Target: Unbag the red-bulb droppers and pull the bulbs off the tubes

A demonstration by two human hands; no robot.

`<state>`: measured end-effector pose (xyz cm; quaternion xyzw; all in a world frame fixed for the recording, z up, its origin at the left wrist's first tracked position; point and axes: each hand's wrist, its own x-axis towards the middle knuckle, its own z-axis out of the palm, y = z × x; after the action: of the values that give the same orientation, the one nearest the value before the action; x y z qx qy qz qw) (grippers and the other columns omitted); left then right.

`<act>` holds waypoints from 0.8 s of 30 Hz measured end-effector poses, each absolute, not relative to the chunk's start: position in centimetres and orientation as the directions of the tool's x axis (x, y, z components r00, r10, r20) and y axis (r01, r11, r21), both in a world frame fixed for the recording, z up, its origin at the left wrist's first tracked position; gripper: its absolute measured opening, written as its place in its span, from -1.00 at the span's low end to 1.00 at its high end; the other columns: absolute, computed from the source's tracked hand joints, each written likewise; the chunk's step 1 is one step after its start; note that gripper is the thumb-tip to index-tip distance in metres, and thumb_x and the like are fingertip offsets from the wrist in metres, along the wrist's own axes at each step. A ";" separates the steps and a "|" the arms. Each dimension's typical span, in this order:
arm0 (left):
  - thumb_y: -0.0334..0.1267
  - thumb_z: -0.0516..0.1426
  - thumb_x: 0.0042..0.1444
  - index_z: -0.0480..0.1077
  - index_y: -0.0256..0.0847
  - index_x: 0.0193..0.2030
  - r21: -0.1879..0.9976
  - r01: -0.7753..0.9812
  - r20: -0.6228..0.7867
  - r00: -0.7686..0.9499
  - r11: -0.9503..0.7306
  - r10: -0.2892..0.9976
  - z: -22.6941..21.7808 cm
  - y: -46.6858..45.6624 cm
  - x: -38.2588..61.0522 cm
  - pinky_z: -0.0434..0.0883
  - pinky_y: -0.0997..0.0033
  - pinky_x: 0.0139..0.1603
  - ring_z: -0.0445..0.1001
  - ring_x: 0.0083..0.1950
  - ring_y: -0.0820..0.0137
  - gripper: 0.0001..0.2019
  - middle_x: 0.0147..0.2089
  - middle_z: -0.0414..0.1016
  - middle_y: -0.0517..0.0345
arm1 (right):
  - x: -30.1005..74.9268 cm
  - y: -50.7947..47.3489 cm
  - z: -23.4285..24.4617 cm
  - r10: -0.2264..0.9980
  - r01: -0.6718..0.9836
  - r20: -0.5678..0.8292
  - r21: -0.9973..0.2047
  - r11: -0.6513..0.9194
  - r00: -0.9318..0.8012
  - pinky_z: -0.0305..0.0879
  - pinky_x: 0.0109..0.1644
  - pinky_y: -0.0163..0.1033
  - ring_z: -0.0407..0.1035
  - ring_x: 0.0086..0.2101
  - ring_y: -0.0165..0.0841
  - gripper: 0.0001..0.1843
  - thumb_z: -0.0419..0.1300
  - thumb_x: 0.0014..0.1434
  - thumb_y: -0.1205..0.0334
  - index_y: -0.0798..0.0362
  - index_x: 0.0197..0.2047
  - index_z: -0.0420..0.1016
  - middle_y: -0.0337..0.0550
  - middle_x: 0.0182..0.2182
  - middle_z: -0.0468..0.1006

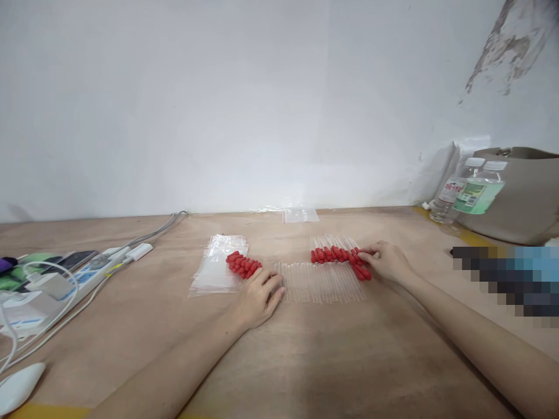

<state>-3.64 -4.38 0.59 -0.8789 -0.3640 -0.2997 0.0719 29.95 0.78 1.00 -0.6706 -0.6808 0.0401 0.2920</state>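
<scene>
Clear glass droppers with red rubber bulbs lie in rows on a wooden table (305, 361). One row has its red bulbs (243, 265) on the left, the other its red bulbs (334, 255) further back on the right; the clear tubes (323, 282) lie between. My left hand (258, 297) rests palm down, fingers curled, at the left end of the tubes beside the left bulbs. My right hand (386, 261) touches the right end of the far row, fingers bent on the bulbs. A stack of clear zip bags (216, 267) lies left of the droppers.
A single zip bag (300, 215) lies by the wall. A power strip (82, 276) with cables, phones and chargers sits at the left. Two water bottles (469, 189) and a beige bag (519, 195) stand at the right. A white mouse (17, 387) lies near the front left corner.
</scene>
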 end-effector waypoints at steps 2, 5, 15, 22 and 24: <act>-0.29 -0.02 0.15 0.32 -0.22 -0.11 0.094 0.680 0.576 0.558 -0.727 0.597 0.6 -4.4 -3.6 0.33 0.25 -0.12 0.33 -0.17 0.32 -0.80 -0.17 0.35 0.01 | 29.9 0.8 0.9 0.930 0.881 0.357 -0.465 0.091 0.093 0.19 -0.37 -0.29 0.35 -0.41 -0.32 -0.74 0.09 0.00 0.08 -0.04 -0.37 0.57 -0.15 -0.40 0.51; -0.30 -0.01 0.15 0.32 -0.22 -0.12 0.092 0.682 0.571 0.561 -0.726 0.600 0.5 -4.4 -3.6 0.33 0.27 -0.12 0.33 -0.17 0.32 -0.81 -0.17 0.35 0.01 | 29.6 0.8 0.9 0.921 0.871 0.366 -0.486 0.068 0.132 0.18 -0.36 -0.29 0.35 -0.41 -0.31 -0.71 0.06 0.03 0.08 0.01 -0.41 0.56 -0.12 -0.43 0.51; -0.32 0.00 0.14 0.24 -0.22 0.05 -0.010 0.685 0.628 0.571 -0.729 0.528 0.7 -4.4 -3.6 0.29 0.13 0.02 0.30 0.01 0.24 -0.69 -0.02 0.33 -0.06 | 27.4 -1.1 2.3 0.833 0.753 0.500 -0.636 0.169 0.235 0.21 -0.38 -0.28 0.33 -0.42 -0.33 -0.66 0.02 0.07 0.08 0.08 -0.24 0.50 -0.11 -0.39 0.50; -0.35 -0.03 0.16 0.09 -0.22 0.18 -0.180 0.650 0.670 0.631 -0.738 0.392 0.9 -5.6 -2.5 0.22 0.09 0.08 0.14 0.20 0.17 -0.58 0.15 0.22 -0.12 | 21.5 -6.3 0.3 0.709 0.560 0.670 -0.508 0.654 -0.221 0.22 -0.25 -0.17 0.29 -0.34 -0.31 -0.81 0.02 0.15 0.21 -0.01 -0.30 0.46 -0.13 -0.42 0.43; -0.37 -0.02 0.17 0.20 -0.20 0.10 -0.198 0.627 0.671 0.647 -0.754 0.362 0.7 -5.8 -2.3 0.26 0.13 0.02 0.27 0.08 0.22 -0.66 0.01 0.35 -0.08 | 20.7 -7.1 -0.4 0.712 0.534 0.646 -0.514 0.672 -0.274 0.21 -0.30 -0.19 0.27 -0.38 -0.33 -0.80 0.01 0.16 0.22 -0.01 -0.32 0.45 -0.15 -0.45 0.41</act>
<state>-2.33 -5.77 0.68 -0.8825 -0.2800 -0.3131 0.2115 20.74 -7.09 -0.38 -0.3932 -0.7922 0.0978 0.4564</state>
